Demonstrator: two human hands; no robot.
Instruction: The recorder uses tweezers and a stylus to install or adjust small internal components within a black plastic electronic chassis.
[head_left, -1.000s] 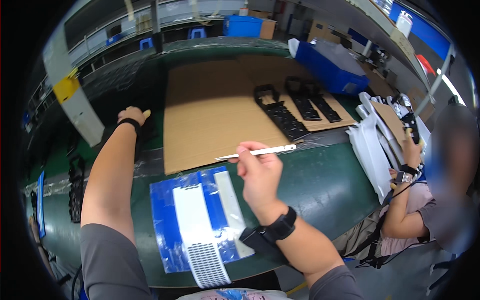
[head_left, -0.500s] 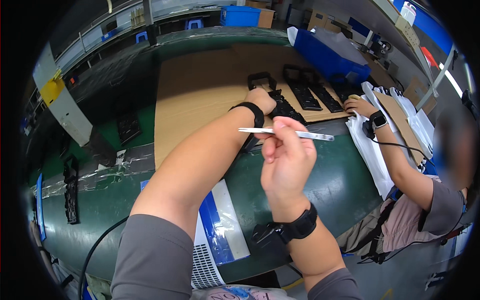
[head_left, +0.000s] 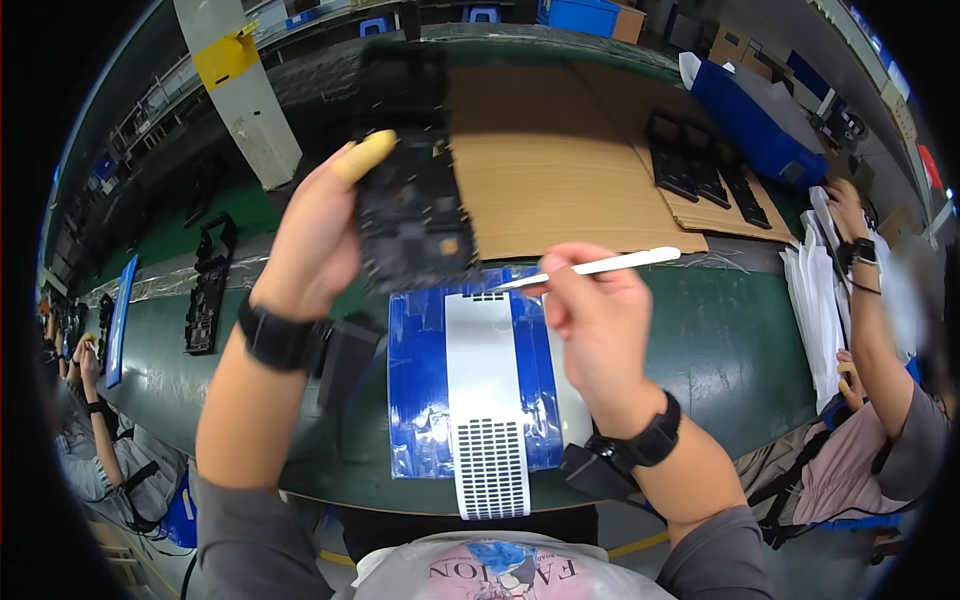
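Note:
My left hand (head_left: 318, 235), a yellow finger cot on its thumb, is closed around the edge of a black plastic frame (head_left: 412, 215). The frame hangs upright above the bench, blurred at its far end. Pinched in my right hand (head_left: 607, 335) are slim tweezers (head_left: 635, 261), tips pointing left near the frame's lower right corner. Under both hands lies a blue board (head_left: 418, 420) with a white sheet (head_left: 482, 370) on top. Rows of small black stickers (head_left: 490, 455) cover the sheet's near part; a few more sit at its far end.
Brown cardboard (head_left: 550, 160) covers the bench beyond, with several black frames (head_left: 700, 165) at its right. A blue bin (head_left: 765, 120) stands behind them. Another frame (head_left: 210, 290) lies left. A co-worker's arm (head_left: 875, 290) is beside white bags (head_left: 815, 310); another person (head_left: 95, 440) sits far left.
My left hand has come back from the frames on the cardboard, bringing one black frame to the left. My right hand still holds the tweezers. The view has turned left.

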